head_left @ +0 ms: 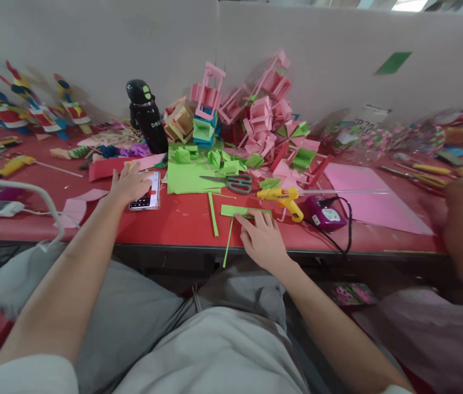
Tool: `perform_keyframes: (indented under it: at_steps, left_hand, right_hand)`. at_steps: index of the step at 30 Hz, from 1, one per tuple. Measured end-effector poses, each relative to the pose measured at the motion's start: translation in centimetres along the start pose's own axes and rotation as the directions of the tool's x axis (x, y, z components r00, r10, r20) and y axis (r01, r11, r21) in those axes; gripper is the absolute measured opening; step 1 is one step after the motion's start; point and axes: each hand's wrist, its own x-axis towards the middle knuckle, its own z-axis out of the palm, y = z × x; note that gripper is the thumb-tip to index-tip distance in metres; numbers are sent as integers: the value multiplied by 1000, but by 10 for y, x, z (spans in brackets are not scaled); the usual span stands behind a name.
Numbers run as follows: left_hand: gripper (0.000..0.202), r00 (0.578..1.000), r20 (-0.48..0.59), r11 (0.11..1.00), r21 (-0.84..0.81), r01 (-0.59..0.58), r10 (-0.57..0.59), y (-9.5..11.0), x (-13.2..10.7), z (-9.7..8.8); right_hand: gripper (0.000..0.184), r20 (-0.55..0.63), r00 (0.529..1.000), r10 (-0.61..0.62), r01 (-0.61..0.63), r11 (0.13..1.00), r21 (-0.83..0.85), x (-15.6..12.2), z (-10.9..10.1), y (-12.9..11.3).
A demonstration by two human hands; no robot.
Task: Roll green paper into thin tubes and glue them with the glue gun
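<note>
Our pale shirt [210,355] fills the foreground, before the red tabletop [169,224]. At its back stands a black bottle [149,123], lid on, contents hidden. Our left hand [127,186] spreads loose fingers over the phone [151,198], which points away from us. Our right hand [264,241] rests extended, unclenched fingers on the green paper strip [228,210] near our side, long axis running left-right; a thinner strip [228,243] points toward us.

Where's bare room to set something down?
The red tabletop between the rectangular touchscreen smartphone and slim green paper strip, in front of the flat green paper sheet. Crowded: the back, with pink folded-paper constructions, and to the right, around the yellow plastic glue gun and purple plastic box.
</note>
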Motion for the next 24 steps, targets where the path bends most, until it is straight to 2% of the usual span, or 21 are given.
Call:
perform_keyframes:
  at_steps: [3, 6, 8, 9, 11, 14, 17, 18, 21, 24]
  left_hand:
    - [49, 1000, -3, 1000, 5, -11, 11, 1, -2, -1]
    - [50, 997, -79, 1000, 2, -6, 6, 11, -5, -3]
    - [50, 984, -176, 1000, -4, -21, 20, 28, -11, -5]
    - [49, 968, -240, 997, -19, -72, 65, 42, -17, -5]
    - [45, 930, -294, 966, -66, -250, 221, 76, -33, -5]
    - [40, 849, -207, 850, -111, -514, 486, 135, -67, 1]
    - [35, 772, -117, 770, -68, -634, 625, 183, -97, 11]
    - [33, 760, -97, 760, -44, -648, 642, 194, -104, 14]
    - [31, 760, -53, 762, 6, -648, 647, 213, -113, 20]
    - [32, 775, -47, 777, 23, -630, 630, 216, -114, 23]
  right_hand:
    - [45, -1, 1000, -5, 5, 1000, 0, 0, 0, 0]
    - [45, 1, 1000, -5, 5, 1000, -2, 0, -1, 0]
    - [45, 3, 1000, -1, 1, 1000, -3, 0, -1, -1]
    - [45, 4, 1000, 2, -2, 1000, -3, 0, -2, -1]
    - [45, 6, 1000, 5, -5, 1000, 2, 1, -2, -1]
    - [45, 10, 1000, 6, -6, 1000, 12, 1, -2, -1]
    - [45, 1, 1000, 3, -3, 1000, 17, 0, -1, 1]
    - [45, -5, 1000, -1, 2, 1000, 19, 0, 0, 1]
    - [45, -20, 1000, -11, 11, 1000, 18, -1, 3, 3]
    - [44, -29, 1000, -6, 6, 1000, 13, 0, 4, 3]
